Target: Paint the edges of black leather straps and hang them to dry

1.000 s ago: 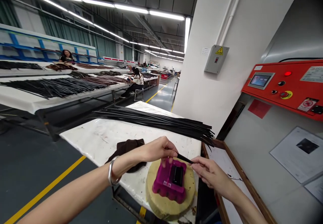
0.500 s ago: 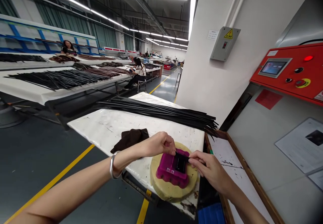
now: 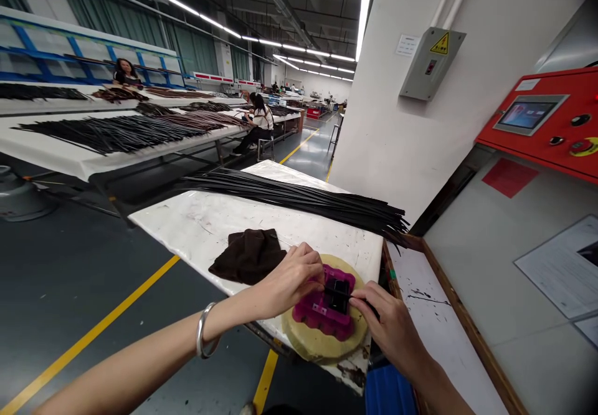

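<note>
- Head view: my right hand [image 3: 390,328] is clenched, thumb and fingers pinching a thin black strip [image 3: 371,306] at the right side of a magenta plastic block [image 3: 313,313].
- My left hand [image 3: 292,278] curls down at the block's left side, with its fingertips [image 3: 317,278] by the strip's other end. The fingers hide the contact, so I cannot tell whether it grips the strip or only presses there.
- The strip crosses a glossy black insert [image 3: 337,295] set in the block's top. The block itself is chunky, with rounded lobes.
- The block sits on a round tan pad [image 3: 327,346], coarse like cork, at the near right of the white, scuffed, stained surface [image 3: 187,228].
- As I judge it, only one strip is at the block for now. A long, loose stack of similar black strips [image 3: 299,197] lies across the far side, ends fanned out at the right, so most of the stack looks left to handle.
- A crumpled dark brown cloth [image 3: 247,256] lies just left of my left hand.
- Further right is an ink-spattered board [image 3: 434,334] in a wooden frame. Far left, a seated person [image 3: 256,125] works beside long tables carrying more strip bundles [image 3: 112,133].
</note>
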A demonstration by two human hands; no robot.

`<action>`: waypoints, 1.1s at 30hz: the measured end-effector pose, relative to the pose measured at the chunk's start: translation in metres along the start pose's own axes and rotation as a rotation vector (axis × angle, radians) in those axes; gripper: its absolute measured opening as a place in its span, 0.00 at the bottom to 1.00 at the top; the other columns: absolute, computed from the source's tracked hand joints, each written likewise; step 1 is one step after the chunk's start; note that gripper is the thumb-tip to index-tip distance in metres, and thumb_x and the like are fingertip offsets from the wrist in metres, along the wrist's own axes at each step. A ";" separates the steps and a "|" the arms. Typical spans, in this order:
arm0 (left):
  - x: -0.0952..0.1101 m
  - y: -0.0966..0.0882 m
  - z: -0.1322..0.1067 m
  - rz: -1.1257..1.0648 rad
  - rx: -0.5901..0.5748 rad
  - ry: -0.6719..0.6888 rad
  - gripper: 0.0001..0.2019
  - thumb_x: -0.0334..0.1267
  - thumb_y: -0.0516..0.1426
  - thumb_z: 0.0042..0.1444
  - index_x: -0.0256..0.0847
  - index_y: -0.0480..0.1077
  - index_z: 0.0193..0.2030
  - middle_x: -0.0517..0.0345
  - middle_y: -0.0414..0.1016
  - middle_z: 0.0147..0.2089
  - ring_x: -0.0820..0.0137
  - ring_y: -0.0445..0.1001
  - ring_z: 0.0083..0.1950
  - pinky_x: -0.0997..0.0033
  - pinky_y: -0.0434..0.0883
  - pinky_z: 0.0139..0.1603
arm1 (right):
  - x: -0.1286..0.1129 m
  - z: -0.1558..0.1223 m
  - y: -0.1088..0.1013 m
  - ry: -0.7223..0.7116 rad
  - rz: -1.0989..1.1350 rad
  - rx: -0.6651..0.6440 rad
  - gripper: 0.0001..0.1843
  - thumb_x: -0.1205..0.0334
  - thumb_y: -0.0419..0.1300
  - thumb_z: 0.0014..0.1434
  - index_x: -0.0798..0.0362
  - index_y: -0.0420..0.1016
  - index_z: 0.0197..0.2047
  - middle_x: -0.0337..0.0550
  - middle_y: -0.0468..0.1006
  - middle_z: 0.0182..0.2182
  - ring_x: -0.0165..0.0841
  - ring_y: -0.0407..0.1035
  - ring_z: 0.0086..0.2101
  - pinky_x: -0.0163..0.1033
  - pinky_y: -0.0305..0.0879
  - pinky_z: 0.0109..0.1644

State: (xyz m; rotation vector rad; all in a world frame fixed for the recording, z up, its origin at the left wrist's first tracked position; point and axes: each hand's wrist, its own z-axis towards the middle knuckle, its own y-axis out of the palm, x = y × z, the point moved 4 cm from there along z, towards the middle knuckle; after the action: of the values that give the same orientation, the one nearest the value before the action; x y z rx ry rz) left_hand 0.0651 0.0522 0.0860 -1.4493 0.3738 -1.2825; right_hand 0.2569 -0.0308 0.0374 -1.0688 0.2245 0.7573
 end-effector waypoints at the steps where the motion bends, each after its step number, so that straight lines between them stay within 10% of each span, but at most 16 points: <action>1: -0.001 0.000 0.000 0.002 0.000 0.001 0.08 0.35 0.55 0.67 0.39 0.69 0.35 0.54 0.67 0.41 0.62 0.59 0.47 0.62 0.60 0.48 | 0.000 0.000 0.001 -0.004 -0.010 0.004 0.09 0.65 0.52 0.70 0.51 0.73 0.40 0.39 0.73 0.33 0.30 0.71 0.32 0.34 0.62 0.34; 22: 0.000 0.004 0.000 0.005 -0.022 0.024 0.07 0.33 0.55 0.66 0.39 0.70 0.36 0.54 0.67 0.42 0.63 0.59 0.47 0.63 0.58 0.47 | -0.005 -0.006 -0.001 0.026 -0.077 -0.043 0.11 0.64 0.50 0.71 0.53 0.72 0.41 0.42 0.73 0.33 0.33 0.72 0.32 0.36 0.61 0.33; 33: 0.019 0.019 0.026 0.081 -0.065 0.140 0.04 0.33 0.58 0.63 0.39 0.74 0.37 0.53 0.69 0.42 0.63 0.60 0.47 0.63 0.60 0.49 | -0.010 0.003 -0.050 0.003 -0.290 -0.286 0.17 0.62 0.46 0.73 0.50 0.74 0.39 0.41 0.72 0.32 0.32 0.70 0.29 0.39 0.56 0.29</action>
State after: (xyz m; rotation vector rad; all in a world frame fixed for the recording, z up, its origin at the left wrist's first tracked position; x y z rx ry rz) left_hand 0.1014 0.0441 0.0844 -1.3879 0.5669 -1.3207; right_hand 0.2820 -0.0457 0.0786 -1.3391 -0.0395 0.5343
